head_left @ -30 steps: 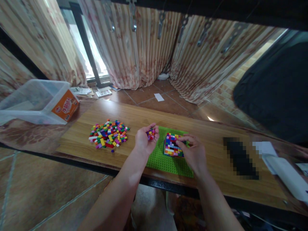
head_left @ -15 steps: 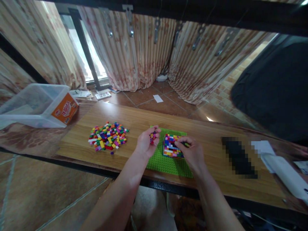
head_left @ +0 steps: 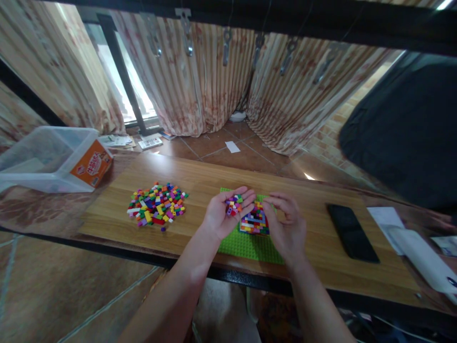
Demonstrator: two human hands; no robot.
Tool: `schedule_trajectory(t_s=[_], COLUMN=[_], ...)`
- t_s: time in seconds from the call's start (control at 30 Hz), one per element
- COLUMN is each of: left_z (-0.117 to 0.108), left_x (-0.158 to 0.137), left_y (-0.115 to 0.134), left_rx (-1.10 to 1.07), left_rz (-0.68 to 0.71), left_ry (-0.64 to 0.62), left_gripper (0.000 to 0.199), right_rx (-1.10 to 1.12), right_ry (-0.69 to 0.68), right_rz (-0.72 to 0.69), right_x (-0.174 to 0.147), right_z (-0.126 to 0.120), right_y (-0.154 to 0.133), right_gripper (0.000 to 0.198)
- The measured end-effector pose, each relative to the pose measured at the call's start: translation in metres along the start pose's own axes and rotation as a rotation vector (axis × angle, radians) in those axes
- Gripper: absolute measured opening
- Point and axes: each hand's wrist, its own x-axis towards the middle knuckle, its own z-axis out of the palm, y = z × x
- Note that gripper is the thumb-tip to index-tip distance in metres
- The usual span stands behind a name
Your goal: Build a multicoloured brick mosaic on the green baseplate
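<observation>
My left hand [head_left: 217, 216] is palm up, fingers stretched out, with several small loose toy bricks [head_left: 233, 206] lying in it. Its fingertips overlap the far left part of a multicoloured brick structure [head_left: 254, 223]. That structure stands on a green studded baseplate [head_left: 250, 248] and has a dark gap in its top. My right hand [head_left: 287, 224] is at the structure's right side, thumb and fingers brought close together. Whatever may be between those fingertips is too small to make out. The hand hides the structure's right end.
A pile of mixed toy bricks [head_left: 157, 205] lies left on the wooden board [head_left: 200, 178], one purple brick [head_left: 163, 229] apart from it. A clear plastic bin [head_left: 46, 181] stands far left. On the right are a black phone [head_left: 352, 232] and a white object [head_left: 424, 259].
My left hand has opened flatter and moved right, over the structure's edge, so its bricks show more. My right hand has drawn slightly right and away from the structure's top.
</observation>
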Motion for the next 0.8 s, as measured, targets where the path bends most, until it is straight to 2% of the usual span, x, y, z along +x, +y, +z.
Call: schedule_trajectory(t_s=[0.17, 0.5, 0.63, 0.8], left_z=[-0.001, 0.001, -0.001, -0.002], left_x=[-0.001, 0.000, 0.001, 0.000], left_y=[-0.001, -0.006, -0.006, -0.007], left_rx=[0.042, 0.043, 0.051, 0.101], left_rz=[-0.023, -0.119, -0.136, -0.114], left_ry=[-0.076, -0.116, -0.105, -0.101], left_gripper=[0.026, 0.028, 0.026, 0.027], right_rx=[-0.078, -0.257, -0.173, -0.017], right_ry=[-0.146, -0.247, -0.231, -0.141], right_rz=[-0.105, -0.161, -0.120, 0.028], right_x=[-0.004, -0.005, -0.005, -0.003], right_z=[0.008, 0.014, 0.015, 0.012], right_y=[-0.012, -0.005, -0.004, -0.005], right_gripper=[0.019, 0.031, 0.025, 0.014])
